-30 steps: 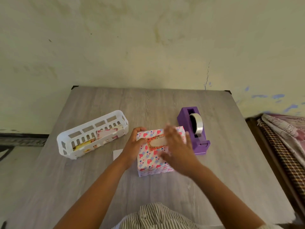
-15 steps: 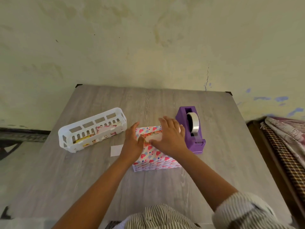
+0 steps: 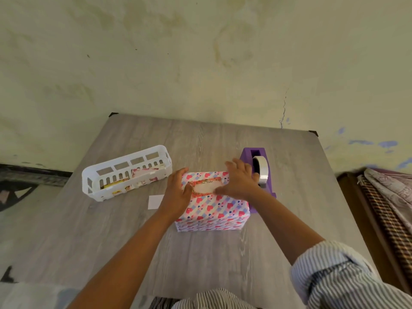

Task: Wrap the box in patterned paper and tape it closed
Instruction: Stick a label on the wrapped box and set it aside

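table (image 3: pixel 223 264): grey wood | on it: wrapped box (image 3: pixel 219 210); tape dispenser (image 3: pixel 266 175); white basket (image 3: pixel 127 172); paper slip (image 3: pixel 155 201)

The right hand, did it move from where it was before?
Yes. The right hand slid toward the far edge of the wrapped box, nearer the purple tape dispenser, and now presses the label.
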